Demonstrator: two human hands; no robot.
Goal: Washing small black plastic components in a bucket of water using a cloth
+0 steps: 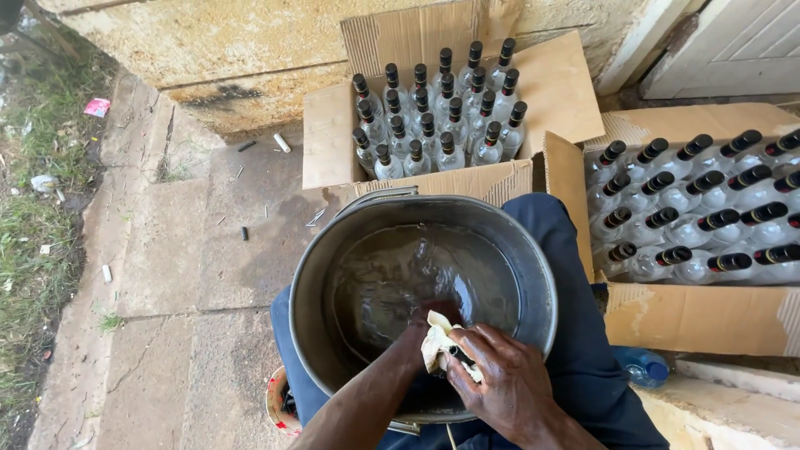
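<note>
Grass (33, 208) ran down the far left edge, with scraps of litter in it, and a paved floor (183, 275) lay between it and the person. A small paint-splashed tub (279, 408) peeked out at the near left, under the knee.

In the middle, a metal bucket (333, 258) rested on the person's lap, partly filled with murky water (408, 283). The left hand (429, 321) was plunged into that water at the near side; its fingers were under the surface and behind the cloth, so I could not tell whether they were closed or spread. A pale cloth (437, 342) was bunched just above the waterline, touching both hands. The right hand (500, 383) had its fingers curled shut around the cloth and around a dark-capped bottle neck (460, 357) poking out of it; the rest of the bottle was hidden.

To wash well here, I judged the right hand should keep a firm hold on the neck while the cloth was turned around the glass, low over the water so drips fell back in, since wet glass would likely be slippery.

Beyond the bucket stood an open box (333, 142) of upright clear bottles (442, 108) with black caps. At the right, a second box (692, 321) held similar bottles (700, 217), tilted toward the camera. A blue bottle (646, 367) lay near it.
</note>
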